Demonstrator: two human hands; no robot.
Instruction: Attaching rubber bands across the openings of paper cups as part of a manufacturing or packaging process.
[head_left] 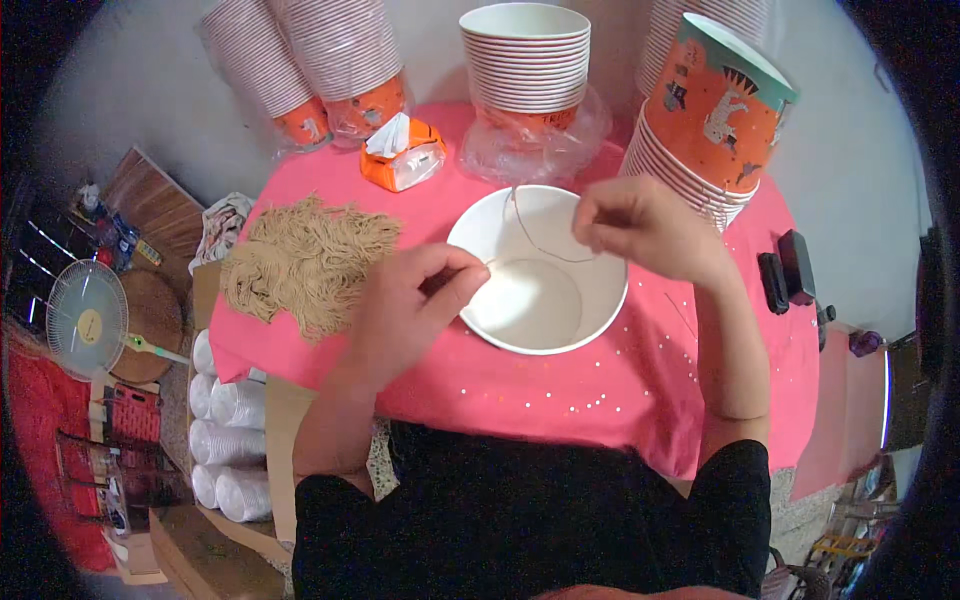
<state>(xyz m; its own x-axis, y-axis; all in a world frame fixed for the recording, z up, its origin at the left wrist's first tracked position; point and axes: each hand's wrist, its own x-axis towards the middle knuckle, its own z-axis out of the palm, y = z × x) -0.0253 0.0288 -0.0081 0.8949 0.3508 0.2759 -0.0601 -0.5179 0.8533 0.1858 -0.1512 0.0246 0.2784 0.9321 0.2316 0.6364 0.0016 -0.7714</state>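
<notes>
Left hand and right hand raised side by side, fingers pinched shut; forearms bare, entering from below.

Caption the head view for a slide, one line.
Both hands, left hand and right hand, pinch a thin cord over a white paper bowl on a pink tablecloth.
</notes>
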